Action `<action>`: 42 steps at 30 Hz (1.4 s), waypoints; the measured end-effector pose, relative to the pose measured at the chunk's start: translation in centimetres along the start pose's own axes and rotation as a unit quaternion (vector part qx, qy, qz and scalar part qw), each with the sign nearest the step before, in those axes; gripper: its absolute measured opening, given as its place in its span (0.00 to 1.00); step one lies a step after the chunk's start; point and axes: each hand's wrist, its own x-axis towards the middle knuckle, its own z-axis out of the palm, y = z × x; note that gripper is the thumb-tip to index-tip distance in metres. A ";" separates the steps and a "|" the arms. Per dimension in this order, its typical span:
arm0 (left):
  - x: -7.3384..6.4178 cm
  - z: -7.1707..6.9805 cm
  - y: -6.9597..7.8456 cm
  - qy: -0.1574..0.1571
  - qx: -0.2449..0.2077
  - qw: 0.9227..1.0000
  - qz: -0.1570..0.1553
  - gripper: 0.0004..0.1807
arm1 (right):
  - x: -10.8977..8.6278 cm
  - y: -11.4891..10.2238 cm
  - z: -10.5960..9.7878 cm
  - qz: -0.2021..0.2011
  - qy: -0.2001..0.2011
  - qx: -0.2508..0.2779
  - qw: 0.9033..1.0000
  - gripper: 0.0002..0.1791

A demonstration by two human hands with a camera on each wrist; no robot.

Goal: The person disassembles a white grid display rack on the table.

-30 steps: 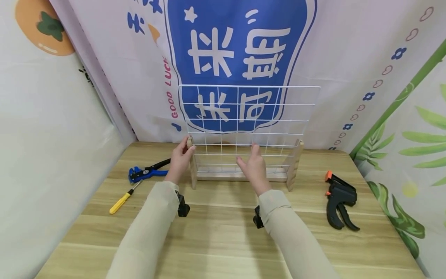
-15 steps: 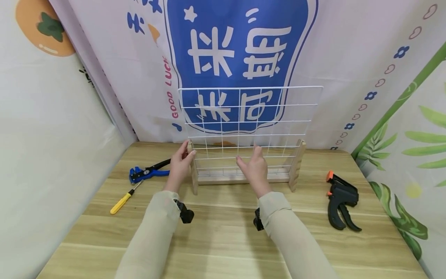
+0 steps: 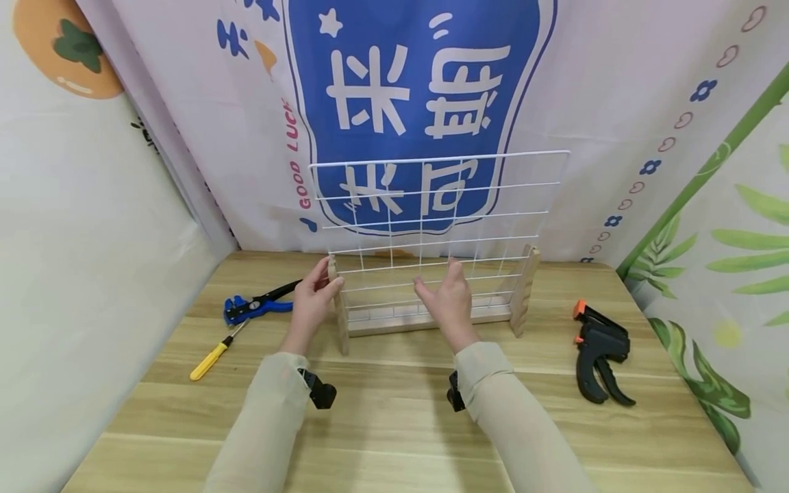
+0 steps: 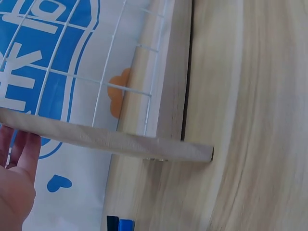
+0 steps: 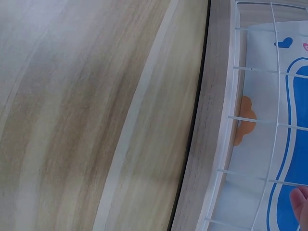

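Observation:
A white wire grid (image 3: 439, 158) stands upright in a wooden rack, with a left upright (image 3: 342, 332), a right upright (image 3: 524, 294) and a base bar (image 3: 394, 327) between them. My left hand (image 3: 311, 305) grips the top of the left upright between thumb and fingers; in the left wrist view its fingers (image 4: 30, 153) lie against that wood. In front of the grid's lower middle is my right hand (image 3: 452, 308), thumb held away from the fingers, fingertips right at the wires. Only a thumb or finger end of it shows in the right wrist view.
Left of the rack lie a blue-and-black wire stripper (image 3: 259, 306) and a yellow-handled screwdriver (image 3: 209, 361). A black clamp (image 3: 600, 356) with orange pads lies on the right of the wooden table (image 3: 394, 424). A printed curtain (image 3: 592, 103) hangs close behind.
The rack's left end has come toward me with my left hand on it, so the rack now stands slightly askew. Its right end and my right hand have hardly shifted.

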 end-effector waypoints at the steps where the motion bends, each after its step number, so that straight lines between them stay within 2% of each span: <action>1: -0.1 -0.1 0.0 0.002 0.003 1.000 0.004 0.28 | 0.0 -0.1 0.0 -0.001 0.001 -0.001 1.000 0.42; 7: -0.8 -0.6 -0.2 -0.002 0.022 1.000 0.012 0.29 | -0.2 -0.2 0.0 -0.010 0.009 -0.008 1.000 0.43; 16: -1.9 -1.5 0.3 -0.032 0.055 0.998 0.014 0.30 | -0.5 -0.2 -0.1 -0.010 0.002 -0.004 1.000 0.41; 19: -2.1 -1.7 0.3 -0.038 0.065 0.997 0.032 0.29 | -0.7 -0.3 -0.2 -0.004 0.000 -0.002 1.000 0.40; 23: -2.6 -1.9 0.0 -0.031 0.068 0.995 0.064 0.27 | -0.9 -0.4 -0.3 0.005 -0.004 -0.010 1.000 0.40; 28: -3.4 -2.3 -0.1 -0.027 0.086 0.993 0.071 0.29 | -1.4 -0.5 -0.3 0.008 -0.008 -0.020 1.000 0.39; 32: -3.9 -2.5 -0.1 -0.035 0.092 0.993 0.067 0.31 | -1.8 -0.5 -0.4 -0.007 0.012 -0.026 1.000 0.39; 36: -4.4 -2.5 -0.1 -0.045 0.100 0.991 0.074 0.31 | -2.2 -0.4 -0.6 -0.018 0.033 -0.019 0.999 0.40; 42: -4.8 -2.5 -0.2 -0.043 0.095 0.991 0.090 0.30 | -2.5 -0.4 -0.8 -0.019 0.044 -0.011 0.999 0.41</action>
